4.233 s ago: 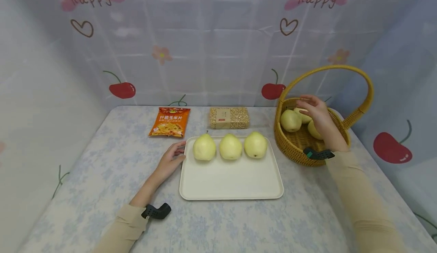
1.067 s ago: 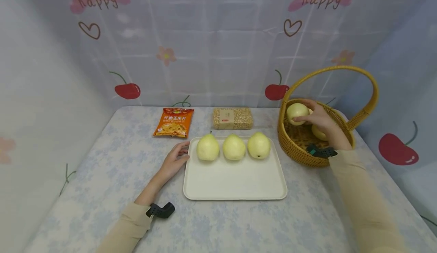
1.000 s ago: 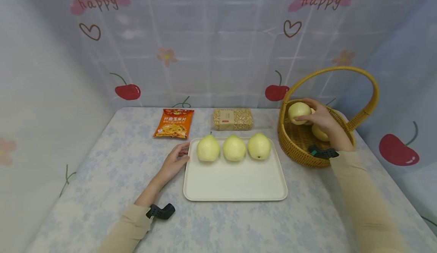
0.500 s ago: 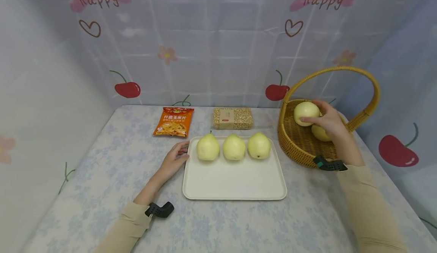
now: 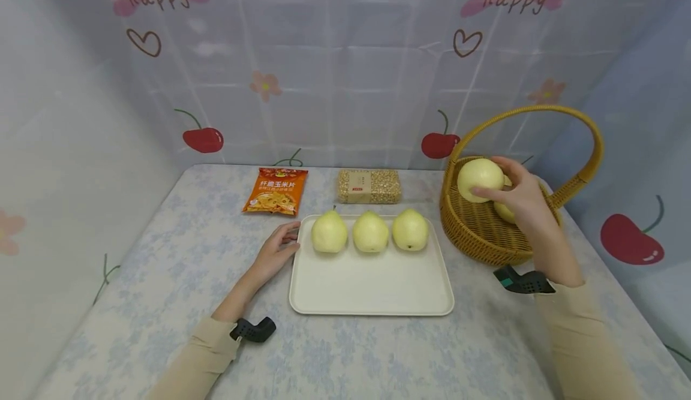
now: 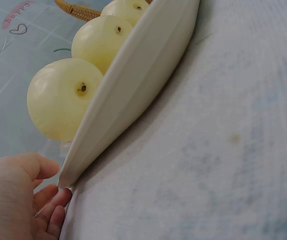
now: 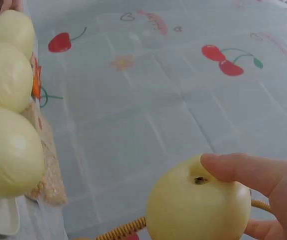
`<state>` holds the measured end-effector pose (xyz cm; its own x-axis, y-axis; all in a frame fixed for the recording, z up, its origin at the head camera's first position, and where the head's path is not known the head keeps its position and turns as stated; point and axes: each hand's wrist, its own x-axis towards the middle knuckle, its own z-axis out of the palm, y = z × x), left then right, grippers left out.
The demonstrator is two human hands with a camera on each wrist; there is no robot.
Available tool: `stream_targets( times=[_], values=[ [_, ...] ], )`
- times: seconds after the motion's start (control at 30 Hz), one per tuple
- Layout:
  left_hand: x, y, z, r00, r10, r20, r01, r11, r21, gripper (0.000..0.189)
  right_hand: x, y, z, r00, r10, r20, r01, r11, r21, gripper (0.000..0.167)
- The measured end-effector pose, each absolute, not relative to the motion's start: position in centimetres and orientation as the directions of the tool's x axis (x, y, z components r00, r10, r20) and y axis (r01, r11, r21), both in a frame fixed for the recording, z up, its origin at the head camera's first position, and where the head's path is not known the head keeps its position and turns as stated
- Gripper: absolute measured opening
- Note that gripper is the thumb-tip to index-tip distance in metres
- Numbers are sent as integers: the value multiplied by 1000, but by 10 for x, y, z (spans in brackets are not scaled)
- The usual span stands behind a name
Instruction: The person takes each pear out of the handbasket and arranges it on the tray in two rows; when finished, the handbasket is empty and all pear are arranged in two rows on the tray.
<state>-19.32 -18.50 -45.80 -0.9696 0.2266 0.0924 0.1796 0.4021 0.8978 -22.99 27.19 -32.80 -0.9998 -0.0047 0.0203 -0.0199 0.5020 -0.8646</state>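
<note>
My right hand (image 5: 528,199) grips a pale yellow pear (image 5: 478,178) over the wicker basket (image 5: 459,235), thumb across its near side. In the right wrist view the thumb lies beside the dark hollow of this pear (image 7: 193,210). More pears (image 5: 504,212) sit in the basket, partly hidden behind the hand. My left hand (image 5: 275,253) rests at the left edge of the cream tray (image 5: 372,286), fingers relaxed. Its fingertips are right at the rim in the left wrist view. Three pears (image 5: 370,232) stand in a row along the tray's far side.
An orange snack bag (image 5: 276,191) and a clear pack of pale yellow kernels (image 5: 369,186) lie behind the tray. The basket's tall handle (image 5: 594,148) arches over its opening at the right. A printed curtain (image 5: 345,88) hangs behind the table.
My right hand went from reaching into the basket to gripping a pear, then drew it up and towards me. My left hand stays at the tray's edge, and the row of three is unchanged.
</note>
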Motion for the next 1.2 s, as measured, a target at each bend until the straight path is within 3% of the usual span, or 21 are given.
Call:
stream_targets(
  times=[0.3,0.7,1.2],
  values=[
    [-194,-184,-458,-970,228,82,171,404,898,49,-214,236,-336,-978,-202,42,-121,399,-909,77],
    [-193,-183,-456,-972,220,81,167,404,899,49,-194,184,-349,-940,-338,57,-171,320,-932,78],
    [-192,-183,-456,-971,221,96,180,404,897,48,-171,128,-378,-891,-454,20,-138,228,-964,79]
  ],
)
